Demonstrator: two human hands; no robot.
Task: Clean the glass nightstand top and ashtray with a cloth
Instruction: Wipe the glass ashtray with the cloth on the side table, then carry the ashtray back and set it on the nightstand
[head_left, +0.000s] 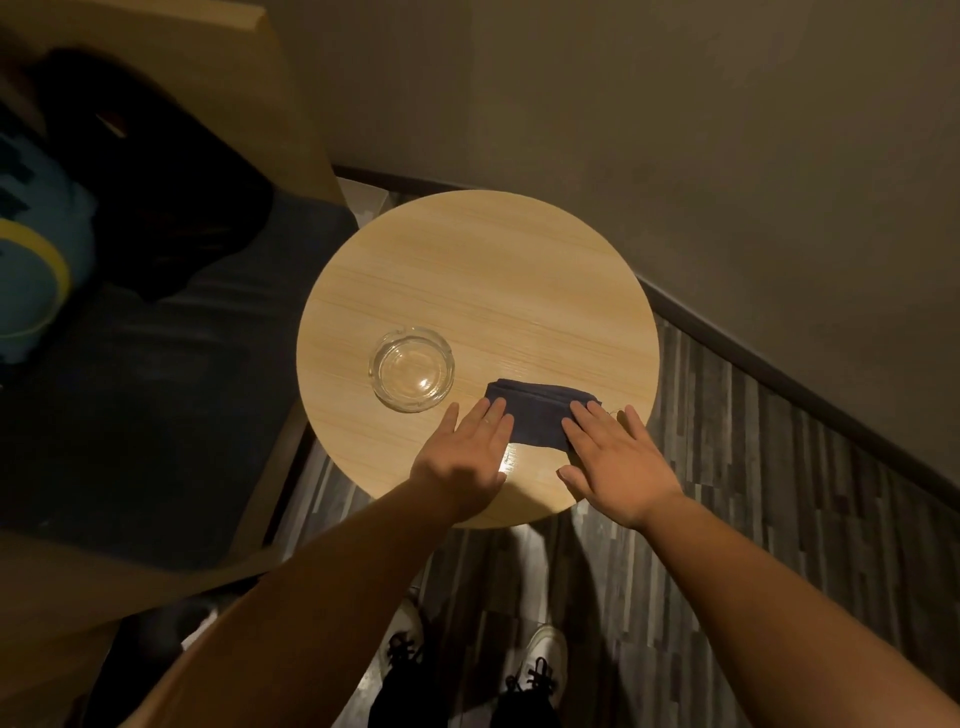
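A round nightstand top (467, 270) with a light wood look fills the middle of the view. A clear glass ashtray (411, 370) stands on its near left part. A folded dark blue cloth (535, 413) lies flat to the right of the ashtray. My left hand (465, 452) rests flat with its fingertips on the cloth's left end. My right hand (613, 460) lies flat on the cloth's right end, fingers spread. Neither hand grips the cloth.
A dark bed or sofa cushion (145, 395) with a black garment (171, 208) and a teal pillow (31, 249) lies to the left. A wall (675, 130) stands behind and to the right. Wood-pattern floor (753, 493) and my shoes (540, 670) are below.
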